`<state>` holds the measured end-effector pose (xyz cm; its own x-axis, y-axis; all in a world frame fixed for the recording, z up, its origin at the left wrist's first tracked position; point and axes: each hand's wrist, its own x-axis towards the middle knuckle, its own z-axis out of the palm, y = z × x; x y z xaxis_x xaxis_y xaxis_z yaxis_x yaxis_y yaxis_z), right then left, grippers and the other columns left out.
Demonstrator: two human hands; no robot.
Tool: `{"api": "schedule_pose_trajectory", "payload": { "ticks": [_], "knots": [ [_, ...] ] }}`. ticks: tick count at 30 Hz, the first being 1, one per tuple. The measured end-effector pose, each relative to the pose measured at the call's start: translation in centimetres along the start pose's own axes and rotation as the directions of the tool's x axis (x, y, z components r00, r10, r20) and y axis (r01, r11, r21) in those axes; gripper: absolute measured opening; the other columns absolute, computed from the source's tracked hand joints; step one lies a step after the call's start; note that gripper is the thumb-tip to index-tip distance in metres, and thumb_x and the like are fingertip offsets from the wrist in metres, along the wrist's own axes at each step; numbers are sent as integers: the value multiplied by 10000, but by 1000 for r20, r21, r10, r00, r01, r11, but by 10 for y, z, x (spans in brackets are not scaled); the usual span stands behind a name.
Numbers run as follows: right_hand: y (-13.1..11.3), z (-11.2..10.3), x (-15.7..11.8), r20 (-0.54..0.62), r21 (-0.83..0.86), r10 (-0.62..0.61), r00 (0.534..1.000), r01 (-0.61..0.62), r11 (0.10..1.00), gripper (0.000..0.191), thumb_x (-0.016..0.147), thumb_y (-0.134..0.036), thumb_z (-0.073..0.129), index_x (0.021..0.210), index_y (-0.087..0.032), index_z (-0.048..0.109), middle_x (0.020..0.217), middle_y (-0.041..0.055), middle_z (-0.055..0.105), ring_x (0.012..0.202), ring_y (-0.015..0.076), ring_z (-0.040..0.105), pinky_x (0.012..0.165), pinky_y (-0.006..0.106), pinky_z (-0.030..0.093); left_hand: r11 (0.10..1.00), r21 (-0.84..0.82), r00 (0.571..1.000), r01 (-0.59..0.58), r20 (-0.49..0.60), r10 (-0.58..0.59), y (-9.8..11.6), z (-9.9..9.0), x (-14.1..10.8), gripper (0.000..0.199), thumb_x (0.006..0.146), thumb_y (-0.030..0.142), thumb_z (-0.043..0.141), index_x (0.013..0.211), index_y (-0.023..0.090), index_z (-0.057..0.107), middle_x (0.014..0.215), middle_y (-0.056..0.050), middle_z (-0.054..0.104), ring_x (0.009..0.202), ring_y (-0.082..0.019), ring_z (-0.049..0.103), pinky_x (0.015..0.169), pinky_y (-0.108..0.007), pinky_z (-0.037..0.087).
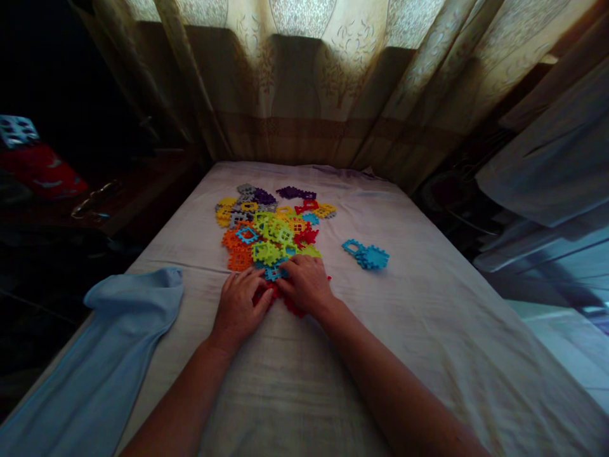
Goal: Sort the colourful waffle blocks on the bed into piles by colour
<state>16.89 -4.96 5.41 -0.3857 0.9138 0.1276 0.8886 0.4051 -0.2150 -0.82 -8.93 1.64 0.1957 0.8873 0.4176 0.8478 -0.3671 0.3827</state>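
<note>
Toothed plastic pieces (280, 233) lie in a loose, overlapping heap before me, mid-way across a white sheet (419, 368). Left to right from here.

Far left: light-blue cloth (136, 317), crumpled at its upper end, well apart from the heap.

Next, yellow pieces (226, 212) at the heap's far left. Nearer, my left hand (235, 308), palm down at the near edge; fingers loosely bent, thumb set apart from them, beside red pieces (267, 294). Cannot tell whether it grips any.

Orange pieces (240, 258) just beyond those fingers. Grey and purple ones behind. Lime pieces (269, 252) fill the middle, overlapping their neighbours.

My right hand (309, 282) sits over the near right of the heap, fingers half curled down onto a blue piece (275, 273). Contact seems likely; a firm hold I cannot confirm.

Farther right, well clear of the heap: two blue pieces (373, 258), touching or overlapping. Cannot say if joined.

Progress, my judgement: partial, early. Colours bunch roughly, purple at the back, orange at left, but reds, blues and yellows remain scattered. I make out no built-up shape; most of the heap looks unhandled in order.
</note>
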Motion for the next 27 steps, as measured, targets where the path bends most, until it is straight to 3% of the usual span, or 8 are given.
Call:
{"api": "schedule_pose_trajectory", "payload": {
  "ticks": [6, 13, 15, 19, 23, 27],
  "knots": [
    [15, -22, 3, -25, 134, 10, 1000, -7, 991, 193, 865, -407, 702, 993, -268, 742, 1040, 41, 711, 1012, 207, 634, 873, 331, 416, 999, -35, 1000, -3, -6, 3, -2, 0, 0, 200, 908, 374, 549, 931, 227, 684, 1248, -94, 700, 1211, -292, 603, 1084, -528, 416],
    [83, -66, -7, 174, 311, 178, 969, -225, 923, 106, 860, -317, 695, 887, -237, 760, 869, 10, 747, 785, 162, 658, 686, 250, 464, 999, -52, 1000, -2, 1, 2, -3, 1, -1, 181, 905, 359, 558, 937, 227, 678, 1197, -85, 720, 1170, -283, 622, 1062, -511, 434],
    [102, -70, -10, 91, 262, 295, 951, -308, 915, 130, 875, -311, 675, 924, -226, 760, 930, 44, 750, 827, 190, 666, 729, 291, 478, 999, -44, 1000, -3, 6, 3, -3, 2, -1, 189, 904, 360, 555, 951, 228, 682, 1195, -88, 720, 1168, -284, 622, 1055, -512, 439],
    [124, -64, -14, -157, 28, 480, 863, -482, 876, 178, 877, -352, 665, 986, -249, 761, 1094, 132, 709, 974, 314, 649, 829, 447, 463, 999, -38, 1000, -15, -5, 15, -4, 3, -1, 234, 906, 372, 546, 1032, 233, 687, 1224, -88, 707, 1185, -281, 615, 1062, -508, 438],
    [130, -57, -17, -204, -50, 517, 831, -536, 843, 217, 874, -358, 649, 1005, -229, 764, 1099, 166, 682, 1056, 404, 597, 883, 547, 407, 999, -40, 999, -28, -19, 28, -6, 4, -2, 271, 909, 380, 543, 1084, 225, 678, 1214, -94, 709, 1194, -279, 610, 1066, -497, 438],
    [115, -52, -11, -248, -38, 459, 853, -482, 876, 233, 895, -273, 600, 1055, -215, 758, 1201, 143, 668, 1139, 364, 564, 948, 510, 389, 999, -39, 999, -31, -21, 30, -7, 6, -2, 278, 917, 384, 537, 1092, 218, 676, 1218, -97, 708, 1195, -277, 609, 1061, -493, 441]
  ]
}}
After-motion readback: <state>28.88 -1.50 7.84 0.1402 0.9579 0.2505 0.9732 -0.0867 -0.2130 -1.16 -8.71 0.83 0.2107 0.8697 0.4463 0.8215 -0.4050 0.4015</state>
